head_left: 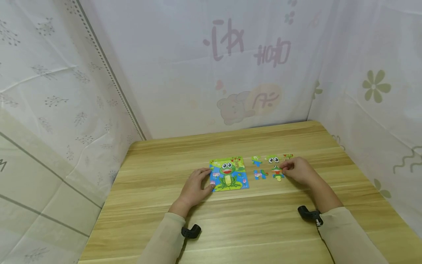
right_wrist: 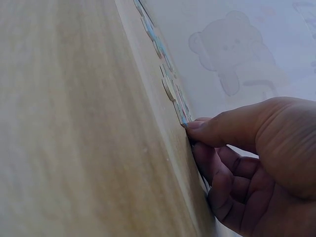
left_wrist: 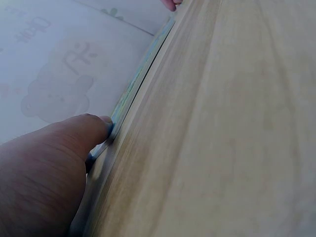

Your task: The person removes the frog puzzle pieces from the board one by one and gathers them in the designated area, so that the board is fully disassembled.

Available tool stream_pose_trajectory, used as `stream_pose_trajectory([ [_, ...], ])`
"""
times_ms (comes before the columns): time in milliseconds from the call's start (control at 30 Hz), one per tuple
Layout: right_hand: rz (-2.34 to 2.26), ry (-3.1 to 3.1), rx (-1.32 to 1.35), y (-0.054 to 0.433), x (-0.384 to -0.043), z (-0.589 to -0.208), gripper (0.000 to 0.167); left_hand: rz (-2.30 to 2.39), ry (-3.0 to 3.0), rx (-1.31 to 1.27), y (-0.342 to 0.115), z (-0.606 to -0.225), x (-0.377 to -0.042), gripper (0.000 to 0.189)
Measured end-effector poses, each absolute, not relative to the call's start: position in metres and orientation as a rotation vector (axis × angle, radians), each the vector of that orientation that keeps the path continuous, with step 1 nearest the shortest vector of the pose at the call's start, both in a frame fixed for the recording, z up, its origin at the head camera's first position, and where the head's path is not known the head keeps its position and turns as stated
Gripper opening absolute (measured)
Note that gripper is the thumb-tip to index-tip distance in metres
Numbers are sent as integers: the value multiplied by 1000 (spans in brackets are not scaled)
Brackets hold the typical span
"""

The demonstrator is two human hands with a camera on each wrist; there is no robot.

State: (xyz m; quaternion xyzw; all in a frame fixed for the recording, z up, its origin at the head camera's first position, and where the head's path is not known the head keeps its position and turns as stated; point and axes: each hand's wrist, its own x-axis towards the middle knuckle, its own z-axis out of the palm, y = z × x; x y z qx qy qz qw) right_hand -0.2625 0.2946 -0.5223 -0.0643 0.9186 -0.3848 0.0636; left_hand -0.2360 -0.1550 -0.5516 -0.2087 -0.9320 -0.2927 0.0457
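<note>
A square frog puzzle (head_left: pixel 229 174) lies flat on the table, its picture complete. My left hand (head_left: pixel 196 187) holds it at the left side, fingers along the edge and thumb at the near corner. In the left wrist view that thumb (left_wrist: pixel 89 131) meets the puzzle's edge. To the right, my right hand (head_left: pixel 298 170) pinches the right edge of a loose puzzle piece (head_left: pixel 277 173) showing the frog's mouth and belly. The right wrist view has the thumb (right_wrist: pixel 217 129) at this piece's corner, with the other fingers curled; the exact hold is partly hidden.
Other loose pieces lie near it: one with eyes (head_left: pixel 273 160), a green-and-blue one (head_left: pixel 256 161), one with red fruit (head_left: pixel 288 156) and a blue-and-pink one (head_left: pixel 259 175). Patterned white cloth (head_left: pixel 171 73) hangs behind and beside the wooden table (head_left: pixel 230 227).
</note>
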Motion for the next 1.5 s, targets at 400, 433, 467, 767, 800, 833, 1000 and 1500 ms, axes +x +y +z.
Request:
stream_pose_trajectory([
  [400, -1175, 2777, -201, 294, -261, -521, 12, -882, -2850, -633, -155, -552, -236, 61],
  [433, -1176, 2777, -201, 294, -261, -521, 13, -881, -2853, -633, -155, -552, -236, 61],
  [467, -1177, 2778, -198, 294, -261, -521, 13, -882, -2852, -635, -155, -552, -236, 61],
  [767, -1158, 2813, -202, 289, -258, -516, 17, -878, -2866, -620, -154, -553, -235, 61],
  [800, -1156, 2817, -201, 288, -257, -515, 18, -879, -2864, -619, -154, -553, -236, 61],
  [833, -1159, 2819, -201, 287, -257, -514, 19, -880, -2861, -620, -154, -553, -236, 61],
  [1000, -1164, 2837, -243, 278, -259, -511, 23, -886, -2856, -621, -155, -554, -236, 61],
  [1500, -1218, 2753, -380, 231, -268, -504, 28, -880, -2854, -629, -155, -553, -235, 62],
])
